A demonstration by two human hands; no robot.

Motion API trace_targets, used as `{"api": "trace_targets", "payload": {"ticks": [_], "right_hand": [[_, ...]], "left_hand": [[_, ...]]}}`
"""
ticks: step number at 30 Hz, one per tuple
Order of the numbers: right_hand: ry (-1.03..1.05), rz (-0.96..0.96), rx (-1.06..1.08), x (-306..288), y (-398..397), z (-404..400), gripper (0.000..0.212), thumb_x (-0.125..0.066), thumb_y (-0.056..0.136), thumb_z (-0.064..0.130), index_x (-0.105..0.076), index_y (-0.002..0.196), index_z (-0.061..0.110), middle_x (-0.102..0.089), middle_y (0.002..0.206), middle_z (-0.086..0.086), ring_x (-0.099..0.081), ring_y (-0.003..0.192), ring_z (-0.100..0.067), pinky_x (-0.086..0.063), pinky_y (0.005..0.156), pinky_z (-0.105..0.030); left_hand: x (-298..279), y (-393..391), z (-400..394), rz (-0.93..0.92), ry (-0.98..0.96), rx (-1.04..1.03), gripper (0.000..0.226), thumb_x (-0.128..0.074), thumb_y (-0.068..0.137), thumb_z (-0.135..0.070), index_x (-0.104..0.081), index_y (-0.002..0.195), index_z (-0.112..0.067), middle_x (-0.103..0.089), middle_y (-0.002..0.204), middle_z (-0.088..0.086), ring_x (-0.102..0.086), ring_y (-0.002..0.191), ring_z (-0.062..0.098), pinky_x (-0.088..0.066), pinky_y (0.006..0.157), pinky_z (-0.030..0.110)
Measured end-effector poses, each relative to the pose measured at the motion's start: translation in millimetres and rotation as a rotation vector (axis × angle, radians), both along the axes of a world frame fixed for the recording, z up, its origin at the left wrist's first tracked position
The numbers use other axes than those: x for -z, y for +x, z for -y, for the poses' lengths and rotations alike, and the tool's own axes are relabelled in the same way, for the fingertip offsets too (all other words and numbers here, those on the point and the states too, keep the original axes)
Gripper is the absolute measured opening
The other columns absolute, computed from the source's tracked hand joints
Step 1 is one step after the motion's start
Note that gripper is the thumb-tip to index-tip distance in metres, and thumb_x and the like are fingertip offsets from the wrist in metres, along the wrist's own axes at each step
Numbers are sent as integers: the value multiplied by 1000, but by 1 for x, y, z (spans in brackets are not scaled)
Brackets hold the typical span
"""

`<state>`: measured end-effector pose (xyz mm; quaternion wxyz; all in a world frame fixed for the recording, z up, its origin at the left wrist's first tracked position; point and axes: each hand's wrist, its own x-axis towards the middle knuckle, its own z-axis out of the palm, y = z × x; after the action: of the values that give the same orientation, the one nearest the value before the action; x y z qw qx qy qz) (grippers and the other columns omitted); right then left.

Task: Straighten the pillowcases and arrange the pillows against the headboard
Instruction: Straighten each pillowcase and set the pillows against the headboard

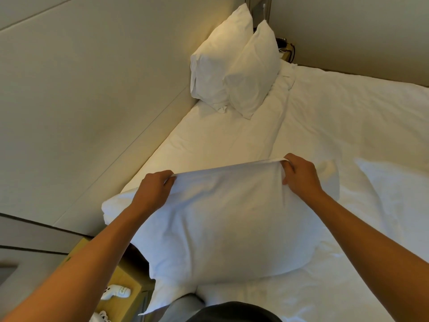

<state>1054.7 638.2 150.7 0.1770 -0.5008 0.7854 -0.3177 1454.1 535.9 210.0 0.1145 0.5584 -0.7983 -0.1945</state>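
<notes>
On bed, hands [228, 180] grip pillowcase [220, 219] (unlabelled).

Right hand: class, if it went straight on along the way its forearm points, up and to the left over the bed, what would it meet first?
Probably the bare sheet past the pillowcase edge in its grip; beyond that, perhaps the two pillows standing against the headboard. Depth is unclear.
</notes>
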Motion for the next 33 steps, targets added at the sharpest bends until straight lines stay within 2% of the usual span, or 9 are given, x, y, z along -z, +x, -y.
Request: {"api": "trace_targets", "payload": {"ticks": [2, 5, 7, 9, 12, 19, 23, 28, 33], "right_hand": [[-57, 59, 43, -5, 9, 1, 27, -46, 107, 29, -61, 85, 24, -65, 69, 5, -65, 63, -12, -42, 53, -16], [-118, 21, 61, -20, 20, 11, 28, -46, 107, 31, -67, 90, 24, -67, 69, 6, -65, 65, -12, -49, 59, -27], [-162, 9, 57, -33, 24, 20, 28, -48, 107, 31, -69, 93, 21, -69, 75, 3, -66, 68, -16, -53, 64, -32], [-213, 6, 46, -48, 28, 32, 27, -49, 107, 30, -69, 91, 20, -67, 76, 4, -64, 68, -15, -48, 62, -31], [-286, -5, 42, -76, 35, 55, 27, -51, 106, 26, -68, 86, 18, -63, 74, 5, -58, 67, -16, -38, 61, -28], [-441, 37, -2, -163, 64, 128, 29, -51, 106, 27, -68, 85, 17, -63, 81, 3, -56, 74, -16, -39, 67, -25], [-483, 63, -29, -199, 92, 171, 30, -49, 108, 34, -73, 109, 16, -65, 99, 6, -58, 86, -13, -44, 81, -23], [-420, 20, -49, -190, 129, 218, 35, -48, 108, 41, -72, 117, 17, -72, 113, -2, -58, 91, -13, -46, 88, -26], [-176, -97, -117, -104, 168, 263, 35, -49, 108, 37, -74, 113, 13, -74, 113, -10, -67, 98, -29, -43, 85, -28]], "left_hand": [[-8, 0, 1, -42, -22, -51, 29, -49, 106, -21, -63, 83, -9, -60, 66, 3, -60, 65, 30, -46, 62, 38], [-23, 2, 5, -90, -47, -125, 29, -46, 107, -20, -68, 93, -7, -69, 80, 11, -69, 71, 33, -54, 70, 44], [-35, 7, 9, -103, -51, -157, 30, -46, 107, -21, -67, 90, -8, -68, 78, 11, -69, 73, 33, -57, 70, 47], [-50, 12, 14, -116, -61, -176, 30, -47, 106, -21, -66, 86, -9, -66, 75, 10, -68, 73, 33, -59, 70, 48], [-77, 22, 27, -131, -118, -195, 29, -49, 104, -21, -64, 81, -14, -64, 72, 7, -69, 71, 32, -57, 70, 46], [-153, 53, 64, -167, -306, -255, 29, -51, 102, -21, -61, 76, -13, -62, 67, 10, -69, 68, 35, -57, 73, 47], [-178, 77, 81, -191, -379, -321, 31, -50, 102, -20, -60, 75, -10, -63, 66, 12, -66, 71, 36, -53, 73, 47], [-154, 116, 106, -176, -365, -390, 35, -48, 102, -21, -56, 71, -8, -60, 63, 13, -57, 66, 34, -45, 62, 40], [-61, 160, 133, -138, -133, -445, 35, -50, 101, -19, -47, 66, -16, -52, 61, 6, -56, 68, 34, -38, 61, 37]]}}
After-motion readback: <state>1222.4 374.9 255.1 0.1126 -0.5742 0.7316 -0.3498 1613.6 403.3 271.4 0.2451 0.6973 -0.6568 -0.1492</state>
